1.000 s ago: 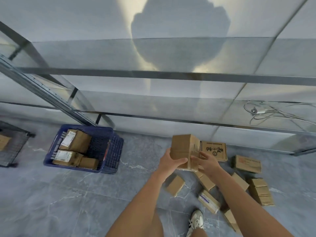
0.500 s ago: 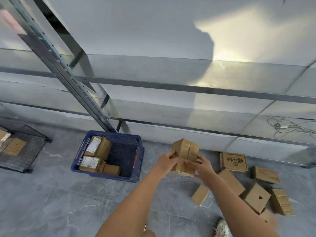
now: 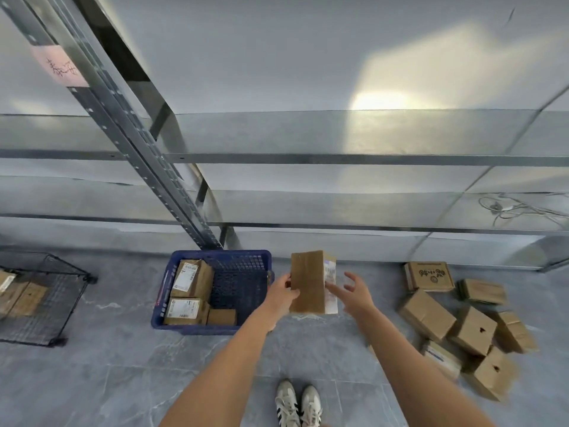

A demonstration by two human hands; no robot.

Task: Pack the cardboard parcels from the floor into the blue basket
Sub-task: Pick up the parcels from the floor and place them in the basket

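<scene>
A brown cardboard parcel (image 3: 309,282) with a white label on its right side is held upright in the air, just right of the blue basket (image 3: 240,286). My left hand (image 3: 281,295) grips its left edge. My right hand (image 3: 354,292) is beside the labelled side with spread fingers, one fingertip touching the label. The basket stands on the floor with three parcels (image 3: 192,278) along its left half; its right half is bare mesh. Several more parcels (image 3: 426,314) lie in a heap on the floor at the right.
A black wire basket (image 3: 46,298) holding parcels stands at the far left. A metal shelf rack with a slanted upright (image 3: 123,131) runs behind the baskets. White cables (image 3: 505,208) lie on a low shelf at the right. My shoes (image 3: 297,403) are at the bottom centre.
I have turned and moved left with the parcel toward the blue basket. My right hand has let go of the parcel and opened; the left hand alone grips it now.
</scene>
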